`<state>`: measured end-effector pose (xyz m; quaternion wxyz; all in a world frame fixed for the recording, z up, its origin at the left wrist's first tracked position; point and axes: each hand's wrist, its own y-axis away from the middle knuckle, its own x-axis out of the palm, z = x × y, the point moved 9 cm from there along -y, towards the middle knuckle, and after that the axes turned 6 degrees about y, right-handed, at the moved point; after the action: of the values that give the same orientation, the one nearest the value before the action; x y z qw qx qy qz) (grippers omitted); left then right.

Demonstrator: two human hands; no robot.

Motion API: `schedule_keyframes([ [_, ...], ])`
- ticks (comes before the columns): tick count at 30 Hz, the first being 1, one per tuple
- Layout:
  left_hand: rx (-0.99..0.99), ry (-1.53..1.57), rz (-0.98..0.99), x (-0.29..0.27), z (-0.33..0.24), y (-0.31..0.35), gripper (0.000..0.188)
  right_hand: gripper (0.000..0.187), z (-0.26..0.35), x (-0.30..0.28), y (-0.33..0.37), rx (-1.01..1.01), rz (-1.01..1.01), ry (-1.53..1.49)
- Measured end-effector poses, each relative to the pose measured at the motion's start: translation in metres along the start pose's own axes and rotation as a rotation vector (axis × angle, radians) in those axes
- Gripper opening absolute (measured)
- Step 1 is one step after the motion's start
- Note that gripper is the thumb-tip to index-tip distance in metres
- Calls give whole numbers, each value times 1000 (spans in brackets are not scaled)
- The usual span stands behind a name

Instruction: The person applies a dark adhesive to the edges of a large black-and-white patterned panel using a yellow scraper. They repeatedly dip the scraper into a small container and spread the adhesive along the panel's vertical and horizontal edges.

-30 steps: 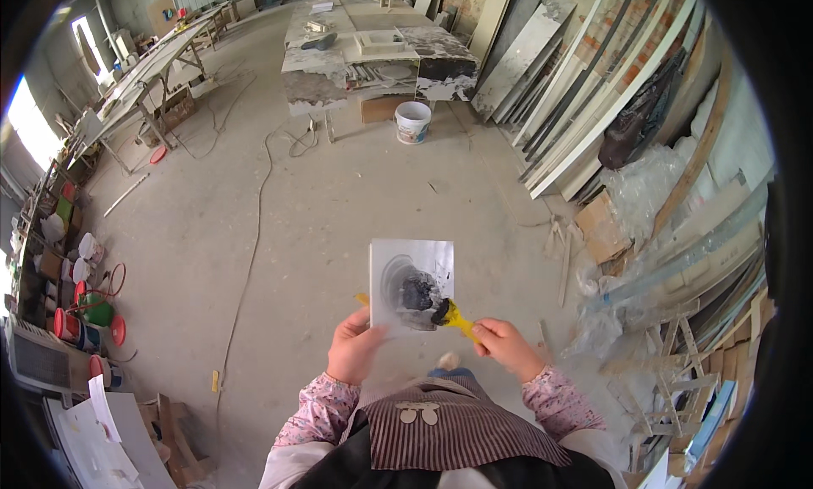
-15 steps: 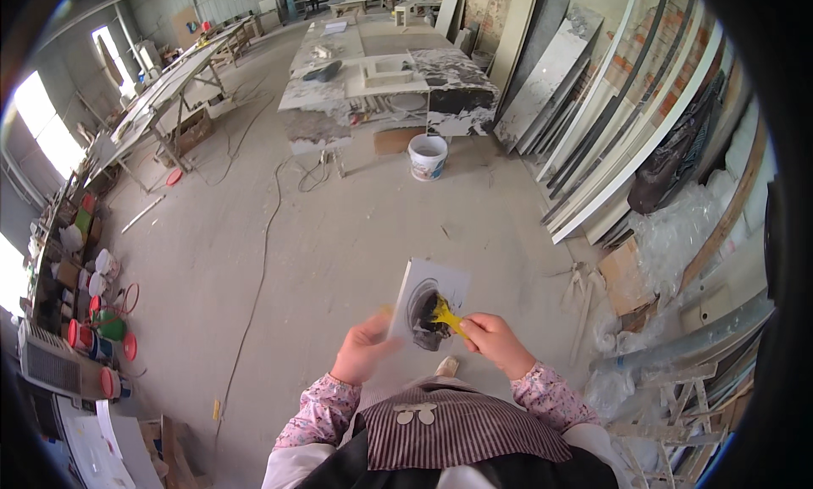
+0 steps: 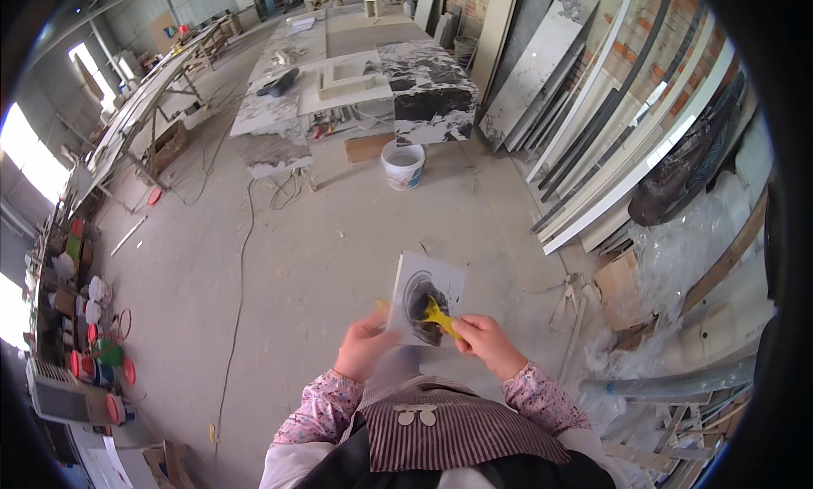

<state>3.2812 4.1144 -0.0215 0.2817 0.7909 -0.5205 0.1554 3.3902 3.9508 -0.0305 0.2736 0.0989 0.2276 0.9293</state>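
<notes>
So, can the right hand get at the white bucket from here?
Probably not: the right hand grips the yellow scraper, and a stretch of floor separates it from the white bucket.

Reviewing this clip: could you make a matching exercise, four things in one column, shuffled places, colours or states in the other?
1. yellow scraper
2. white board
3. white bucket
4. apron

A. standing on the floor
B. dark-and-pale striped
C. held by the left hand, smeared with dark paste
D. gripped in the right hand

Pairs: 1-D, 2-C, 3-A, 4-B
</notes>
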Motion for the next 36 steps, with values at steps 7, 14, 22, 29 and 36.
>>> schedule_keyframes([
  [7, -80, 359, 75, 5, -10, -127, 31, 34, 104, -76, -48, -589, -375, 845],
  [14, -53, 296, 69, 14, -50, -261, 30, 36, 186, -163, -120, -496, -480, 936],
  [22, -48, 190, 37, 28, -88, -364, 33, 38, 225, -235, -223, -516, -393, 952],
  [29, 27, 230, -60, 55, -97, -438, 34, 37, 260, -295, -313, -514, -145, 984],
  [36, 152, 268, -240, 88, -87, -498, 36, 36, 322, -354, -362, -668, -4, 968],
])
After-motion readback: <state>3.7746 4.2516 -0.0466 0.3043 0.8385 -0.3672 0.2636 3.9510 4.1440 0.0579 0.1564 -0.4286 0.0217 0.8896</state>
